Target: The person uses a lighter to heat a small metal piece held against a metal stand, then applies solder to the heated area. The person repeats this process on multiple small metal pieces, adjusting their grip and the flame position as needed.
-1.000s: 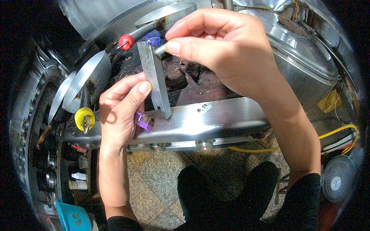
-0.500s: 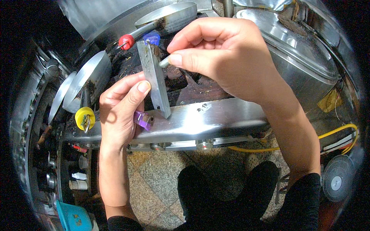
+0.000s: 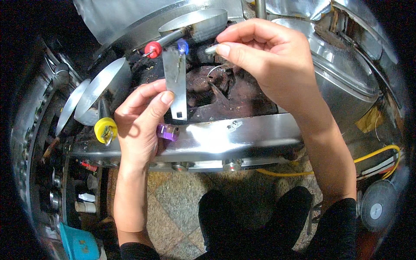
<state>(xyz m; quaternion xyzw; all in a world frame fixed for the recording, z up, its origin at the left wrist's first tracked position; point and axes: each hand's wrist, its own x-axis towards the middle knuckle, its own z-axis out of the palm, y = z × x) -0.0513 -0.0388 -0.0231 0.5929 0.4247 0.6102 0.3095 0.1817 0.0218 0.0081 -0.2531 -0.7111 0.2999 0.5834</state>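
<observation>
My left hand (image 3: 141, 112) pinches the flat metal strip (image 3: 177, 93) between thumb and forefinger, holding it above the sooty stove top (image 3: 242, 102), its long axis running almost straight away from me: the end with the square hole (image 3: 179, 114) points back toward me, the far end toward the blue cap (image 3: 183, 46), leaning slightly left. My lower left fingers curl round a purple lighter (image 3: 167, 132), whose metal end pokes out to the right. In my right hand (image 3: 279, 65), thumb and forefinger grip a small pale stick (image 3: 211, 50), its free tip aimed left toward the strip. Half a second ago that stick sat right by the strip's edge; now a clear gap lies between them, and the strip has turned to face me more broadly and slants less. Some pale marks (image 3: 234, 126) on the stove's steel edge (image 3: 208, 134) are too blurred for me to tell whether they are writing
</observation>
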